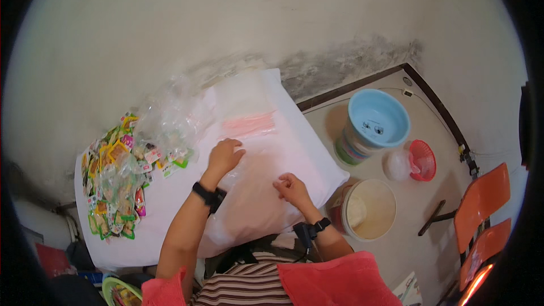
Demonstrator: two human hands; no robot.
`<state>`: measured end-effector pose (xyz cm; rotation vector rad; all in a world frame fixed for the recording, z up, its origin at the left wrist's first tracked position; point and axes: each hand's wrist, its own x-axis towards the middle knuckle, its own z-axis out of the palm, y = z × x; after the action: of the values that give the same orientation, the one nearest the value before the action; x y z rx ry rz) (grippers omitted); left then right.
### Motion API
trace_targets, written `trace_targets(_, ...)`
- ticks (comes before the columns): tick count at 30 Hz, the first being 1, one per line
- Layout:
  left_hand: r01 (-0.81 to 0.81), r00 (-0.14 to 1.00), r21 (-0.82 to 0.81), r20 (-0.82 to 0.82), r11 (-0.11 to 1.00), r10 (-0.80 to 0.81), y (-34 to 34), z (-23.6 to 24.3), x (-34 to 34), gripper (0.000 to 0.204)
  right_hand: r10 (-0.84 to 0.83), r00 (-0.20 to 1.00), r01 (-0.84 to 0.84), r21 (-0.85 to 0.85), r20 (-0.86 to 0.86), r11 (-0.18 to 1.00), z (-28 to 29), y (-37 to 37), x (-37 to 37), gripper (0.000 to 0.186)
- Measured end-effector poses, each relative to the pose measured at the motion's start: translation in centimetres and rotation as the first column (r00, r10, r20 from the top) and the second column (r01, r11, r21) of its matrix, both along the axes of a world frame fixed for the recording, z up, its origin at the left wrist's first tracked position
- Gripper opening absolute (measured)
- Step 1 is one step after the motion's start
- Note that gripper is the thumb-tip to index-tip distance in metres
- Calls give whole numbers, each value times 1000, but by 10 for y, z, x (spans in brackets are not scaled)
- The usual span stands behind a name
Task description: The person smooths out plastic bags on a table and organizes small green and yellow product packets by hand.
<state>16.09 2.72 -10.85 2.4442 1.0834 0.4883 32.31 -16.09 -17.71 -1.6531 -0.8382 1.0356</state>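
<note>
A large clear plastic bag lies spread over the near part of the white-covered table. My left hand, its fingers bent inward, is closed on the bag's far left edge. At the bag's right side my right hand has its fingers curled in a pinch on the thin plastic; the exact grip is hard to make out. Just beyond the left hand is a flat stack of plastic bags with a pink band. Crumpled clear bags lie to its left, next to a heap of small colourful snack packets.
Right of the table, a light blue basin sits on a stacked container, beside a white bucket and a red basket. An orange chair stands farther right. A green-rimmed basket holds packets at lower left. The wall is behind.
</note>
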Motion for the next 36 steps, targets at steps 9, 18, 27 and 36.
trace_targets(9,109,979,-329,-130,938,-159,25,-73,75,28,-34,991,39,39,-132,998,-11,9,0,9)
trace_targets(18,-47,971,-174,224,984,86,10,-59,57,14,-109,931,120,11,-347,993,-15,-18,34,8)
trace_targets(27,30,880,178,462,984,-110,-5,-35,55,20,-85,853,46,88,515,995,9,19,15,23)
trace_targets(36,70,980,144,-195,987,-41,-73,-42,-49,49,29,637,25,-58,770,998,25,19,17,21)
